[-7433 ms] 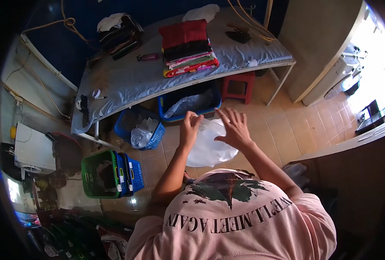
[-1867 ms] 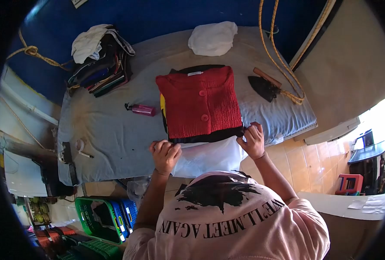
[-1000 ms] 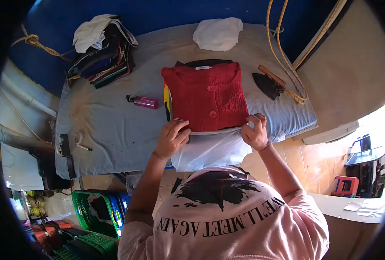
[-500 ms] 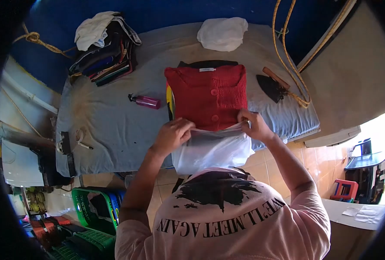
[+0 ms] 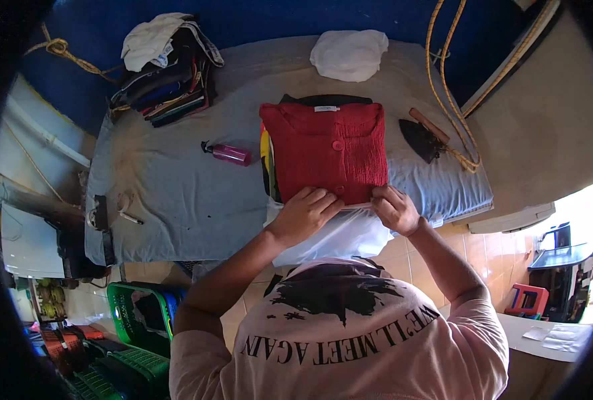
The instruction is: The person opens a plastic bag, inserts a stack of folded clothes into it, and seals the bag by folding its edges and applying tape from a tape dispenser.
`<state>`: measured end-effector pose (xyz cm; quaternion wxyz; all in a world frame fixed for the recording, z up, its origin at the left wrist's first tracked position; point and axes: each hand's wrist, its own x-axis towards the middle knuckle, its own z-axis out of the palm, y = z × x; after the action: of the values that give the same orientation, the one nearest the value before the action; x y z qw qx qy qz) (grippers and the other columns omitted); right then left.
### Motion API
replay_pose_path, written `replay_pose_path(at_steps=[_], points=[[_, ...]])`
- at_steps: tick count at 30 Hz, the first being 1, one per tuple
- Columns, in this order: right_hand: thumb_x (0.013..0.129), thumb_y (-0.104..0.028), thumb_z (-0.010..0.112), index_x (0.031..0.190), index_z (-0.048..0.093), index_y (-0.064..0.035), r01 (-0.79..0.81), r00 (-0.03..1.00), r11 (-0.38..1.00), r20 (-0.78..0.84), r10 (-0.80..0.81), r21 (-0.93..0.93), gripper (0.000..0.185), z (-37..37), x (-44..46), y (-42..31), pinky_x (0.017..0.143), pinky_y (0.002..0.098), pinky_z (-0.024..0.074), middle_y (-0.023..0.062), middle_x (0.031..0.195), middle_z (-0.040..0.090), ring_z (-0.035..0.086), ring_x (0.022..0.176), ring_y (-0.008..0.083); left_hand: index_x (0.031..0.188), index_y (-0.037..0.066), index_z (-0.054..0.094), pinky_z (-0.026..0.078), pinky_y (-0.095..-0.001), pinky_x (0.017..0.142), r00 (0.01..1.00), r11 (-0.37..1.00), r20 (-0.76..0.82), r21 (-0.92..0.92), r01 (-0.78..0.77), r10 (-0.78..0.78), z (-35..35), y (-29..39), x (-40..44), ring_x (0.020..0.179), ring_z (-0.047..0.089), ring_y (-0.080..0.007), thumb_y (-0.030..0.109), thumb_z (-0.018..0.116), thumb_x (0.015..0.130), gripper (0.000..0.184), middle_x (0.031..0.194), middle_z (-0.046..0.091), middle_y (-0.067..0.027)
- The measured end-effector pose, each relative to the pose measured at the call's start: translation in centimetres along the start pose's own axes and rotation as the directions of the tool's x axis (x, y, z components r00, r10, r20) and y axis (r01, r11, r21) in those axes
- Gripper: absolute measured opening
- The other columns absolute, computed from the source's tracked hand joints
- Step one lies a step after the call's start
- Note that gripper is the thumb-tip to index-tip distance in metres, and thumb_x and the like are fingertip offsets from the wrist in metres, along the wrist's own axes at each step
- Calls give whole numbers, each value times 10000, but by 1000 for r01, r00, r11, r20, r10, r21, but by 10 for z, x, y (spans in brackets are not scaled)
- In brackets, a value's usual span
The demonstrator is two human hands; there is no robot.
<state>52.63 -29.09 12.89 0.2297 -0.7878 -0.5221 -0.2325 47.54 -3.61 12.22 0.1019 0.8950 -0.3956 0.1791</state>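
A folded red buttoned top lies on a small stack of folded clothes, its white label at the far end. Beneath its near edge, a clear plastic bag hangs over the table's front toward me. Curled at that edge, by the lower button, is my left hand, its fingers closed on the bag's rim, which they partly hide. At the right corner of the same edge, my right hand pinches the bag. Dark and yellow cloth shows under the top's left side.
A cloth-covered table carries a pink spray bottle, an iron at the right, a white bundle and a clothes pile at the back. Rope hangs at the right. Green baskets stand lower left.
My left hand has moved right along the red top's near edge toward its middle. The right hand has stayed at the right corner, shifting slightly lower. The bag's rim now lies closer against the top.
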Motion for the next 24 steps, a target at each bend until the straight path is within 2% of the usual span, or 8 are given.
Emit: replay_pose_path(at_steps=[4,7,10,12,15,19,22,24], points=[[689,-65,665,757,498,-44,-89,996,996,29,89,3,182,3,-3,1,583,344,497,93,834,553,578,723,245,965,82,631,450,-358,860,977,996,200,-37,81,-72,-8,2,16,988,549,-222,125,586,761,213,987,578,-48],[717,-87,653,802,502,-47,-169,985,985,14,170,-24,178,3,6,6,626,388,482,94,834,562,579,737,275,906,67,625,473,-363,805,941,891,247,-336,306,-230,-20,-9,23,934,556,-259,105,590,733,181,928,569,-95],[786,-141,623,850,502,-45,-356,930,925,153,335,133,167,0,18,12,659,413,463,124,822,572,579,769,318,865,73,599,473,-398,762,956,898,-9,-345,272,-292,-13,-11,14,888,540,-266,119,605,699,172,895,544,-84],[779,-106,658,852,501,-24,-480,869,841,267,417,249,191,-1,23,21,637,380,446,137,780,547,567,752,329,853,66,582,470,-398,752,949,939,-70,-185,291,-308,-17,-7,7,865,537,-265,120,600,705,158,864,528,-82],[801,-132,665,825,520,-22,-629,743,740,464,483,238,183,-7,28,30,626,357,443,129,745,543,576,727,284,844,47,562,461,-415,703,925,937,-149,-55,346,-350,-17,-3,-7,791,527,-285,99,592,716,141,836,507,-104],[824,-231,682,808,536,-17,-557,797,766,465,386,320,259,-4,26,38,587,344,411,100,701,524,523,644,226,841,71,549,470,-393,710,880,899,-208,-1,437,-428,-3,-3,-18,807,533,-276,135,599,722,144,823,521,-87],[819,-259,683,799,536,-17,-556,806,770,430,407,314,284,-6,32,32,574,346,400,96,697,521,504,629,227,846,69,544,479,-384,648,853,883,-234,-179,434,-466,4,-14,-23,734,555,-298,138,588,774,109,782,552,-108],[824,-260,679,789,533,-19,-526,828,797,393,401,295,283,-3,33,31,572,343,397,96,697,520,504,629,223,845,68,539,475,-388,611,833,801,-91,-350,487,-546,1,-25,-26,693,562,-314,152,587,808,104,754,562,-122]])
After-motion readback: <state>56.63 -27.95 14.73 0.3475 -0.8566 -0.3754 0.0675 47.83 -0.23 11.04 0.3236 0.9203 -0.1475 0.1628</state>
